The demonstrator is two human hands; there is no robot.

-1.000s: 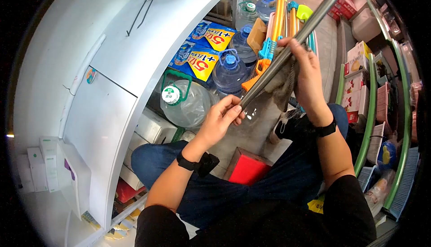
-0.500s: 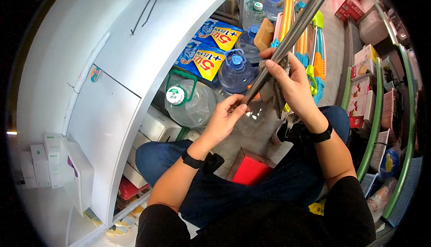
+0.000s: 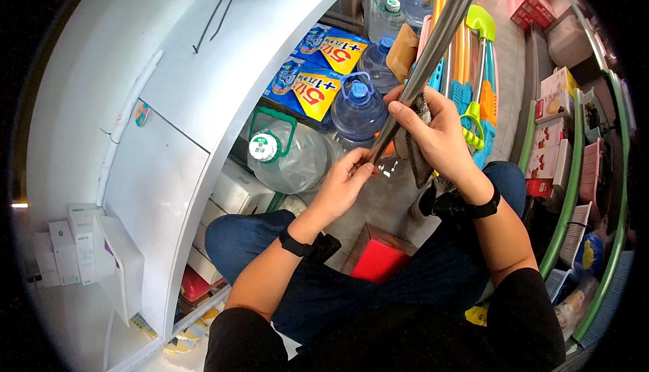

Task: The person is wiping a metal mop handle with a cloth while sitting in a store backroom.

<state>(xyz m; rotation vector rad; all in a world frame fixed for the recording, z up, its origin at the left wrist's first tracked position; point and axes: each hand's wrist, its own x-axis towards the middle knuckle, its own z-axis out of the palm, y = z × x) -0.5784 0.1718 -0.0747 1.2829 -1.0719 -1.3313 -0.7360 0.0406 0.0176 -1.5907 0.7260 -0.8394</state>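
A shiny metal pole [image 3: 443, 37] with a lime-green end slants from the top of the view down to my hands. My left hand [image 3: 345, 186] pinches its lower end between thumb and fingers. Higher up, my right hand [image 3: 436, 132] is closed around the pole with a grey-brown cloth [image 3: 420, 152] bunched in it. Part of the cloth hangs below my fingers. Just behind the pole stand colourful long-handled tools with a lime-green scoop-shaped head [image 3: 481, 21]. A blue-capped water jug [image 3: 357, 111] is close to my left hand.
A white curved counter [image 3: 182, 88] runs along the left, with a metal hook [image 3: 220, 17] on it. Below are blue-yellow packs [image 3: 314, 88] and a clear green-handled jug [image 3: 291, 159]. A red box [image 3: 380, 257] sits between my legs. Green-edged shelves [image 3: 564, 189] with goods line the right.
My right hand with the cloth has slid slightly down the pole towards my left hand. My left hand keeps its grip at the lower end.
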